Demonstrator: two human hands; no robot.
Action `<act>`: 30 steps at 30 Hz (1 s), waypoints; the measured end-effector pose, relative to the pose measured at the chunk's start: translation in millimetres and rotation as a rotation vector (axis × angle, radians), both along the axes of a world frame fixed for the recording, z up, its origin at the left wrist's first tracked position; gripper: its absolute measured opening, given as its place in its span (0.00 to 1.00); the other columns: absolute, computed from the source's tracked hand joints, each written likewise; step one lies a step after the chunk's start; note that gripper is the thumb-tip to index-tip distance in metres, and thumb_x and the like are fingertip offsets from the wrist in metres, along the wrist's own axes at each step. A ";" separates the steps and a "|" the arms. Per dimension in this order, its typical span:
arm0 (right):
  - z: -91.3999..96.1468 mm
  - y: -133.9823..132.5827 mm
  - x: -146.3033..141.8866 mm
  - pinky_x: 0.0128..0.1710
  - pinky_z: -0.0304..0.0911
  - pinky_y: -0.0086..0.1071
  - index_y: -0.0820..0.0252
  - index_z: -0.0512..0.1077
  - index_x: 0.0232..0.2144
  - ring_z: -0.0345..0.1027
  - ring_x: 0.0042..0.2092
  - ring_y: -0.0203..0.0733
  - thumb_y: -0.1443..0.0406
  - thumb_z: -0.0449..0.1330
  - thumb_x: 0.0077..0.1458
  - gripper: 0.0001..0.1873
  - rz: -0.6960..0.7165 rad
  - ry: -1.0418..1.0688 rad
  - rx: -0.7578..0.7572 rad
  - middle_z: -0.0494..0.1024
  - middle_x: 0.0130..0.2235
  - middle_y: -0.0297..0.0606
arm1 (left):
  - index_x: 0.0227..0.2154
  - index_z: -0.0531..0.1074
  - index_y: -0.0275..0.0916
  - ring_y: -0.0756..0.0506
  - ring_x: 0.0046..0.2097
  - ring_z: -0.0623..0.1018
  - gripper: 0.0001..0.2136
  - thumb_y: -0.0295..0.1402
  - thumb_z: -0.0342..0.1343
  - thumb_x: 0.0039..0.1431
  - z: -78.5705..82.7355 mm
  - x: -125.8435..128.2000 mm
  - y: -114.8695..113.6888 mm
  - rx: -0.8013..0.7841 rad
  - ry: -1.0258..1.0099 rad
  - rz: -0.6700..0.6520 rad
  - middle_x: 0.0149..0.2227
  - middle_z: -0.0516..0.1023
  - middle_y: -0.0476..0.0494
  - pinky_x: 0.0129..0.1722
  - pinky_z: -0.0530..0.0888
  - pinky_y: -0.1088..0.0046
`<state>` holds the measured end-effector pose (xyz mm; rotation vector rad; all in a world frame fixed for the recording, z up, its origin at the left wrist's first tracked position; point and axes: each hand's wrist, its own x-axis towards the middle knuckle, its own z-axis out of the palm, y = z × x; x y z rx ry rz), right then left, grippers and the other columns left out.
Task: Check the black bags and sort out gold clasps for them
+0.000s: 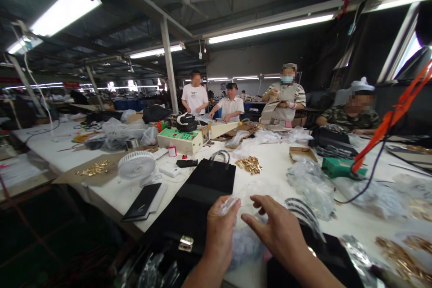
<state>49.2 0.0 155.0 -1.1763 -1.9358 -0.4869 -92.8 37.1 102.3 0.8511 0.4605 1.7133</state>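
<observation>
My left hand (221, 229) is closed around a crumpled piece of clear plastic (227, 205), which pokes out between thumb and fingers. Beside it, my right hand (275, 225) is open, thumb and fingers apart, with nothing visible in its grasp. Both hands are over the white table, above a pile of clear plastic (248, 245). To the left lies a black handbag (191, 209) with a gold clasp (186, 243) and a wrapped handle (220, 156). Under my right forearm is another black bag (334, 256), partly hidden, its curved handles (303, 211) wrapped in plastic.
Gold metal parts (249, 165) lie beyond my hands. Left of them are a white fan (137, 165), a black booklet (141, 202) and a cream-and-green machine (184, 139). At right, an orange-wrapped cable (388, 121) hangs near a green box (342, 167). Several people are across the table.
</observation>
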 end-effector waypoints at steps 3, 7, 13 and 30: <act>-11.8 9.1 -4.0 0.46 0.64 0.35 0.59 0.78 0.47 0.72 0.43 0.43 0.50 0.66 0.57 0.23 0.126 0.326 -0.356 0.78 0.42 0.38 | 0.32 0.68 0.34 0.53 0.33 0.69 0.24 0.46 0.73 0.47 4.8 8.6 -13.3 0.063 -0.070 -0.043 0.30 0.71 0.49 0.35 0.67 0.78; -11.7 2.2 -13.6 0.42 0.63 0.32 0.62 0.77 0.34 0.69 0.38 0.40 0.49 0.65 0.57 0.20 0.274 0.566 -0.498 0.76 0.35 0.38 | 0.31 0.64 0.35 0.55 0.32 0.65 0.23 0.46 0.70 0.52 -3.0 10.2 -23.4 0.127 0.003 0.004 0.29 0.65 0.53 0.34 0.66 0.79; -20.3 -13.2 11.6 0.31 0.56 0.30 0.62 0.70 0.30 0.58 0.30 0.35 0.51 0.69 0.52 0.21 0.186 0.699 -0.381 0.68 0.29 0.34 | 0.27 0.58 0.37 0.56 0.29 0.58 0.27 0.47 0.71 0.51 -33.7 -2.3 -34.7 0.071 0.204 0.058 0.26 0.57 0.54 0.30 0.61 0.79; -61.8 -13.0 -6.7 0.48 0.67 0.34 0.61 0.74 0.47 0.70 0.47 0.46 0.50 0.64 0.61 0.22 0.401 1.000 -0.521 0.76 0.48 0.42 | 0.47 0.72 0.31 0.52 0.33 0.69 0.31 0.54 0.66 0.53 -8.5 6.7 -23.8 -0.003 0.256 -0.358 0.38 0.74 0.41 0.30 0.63 0.77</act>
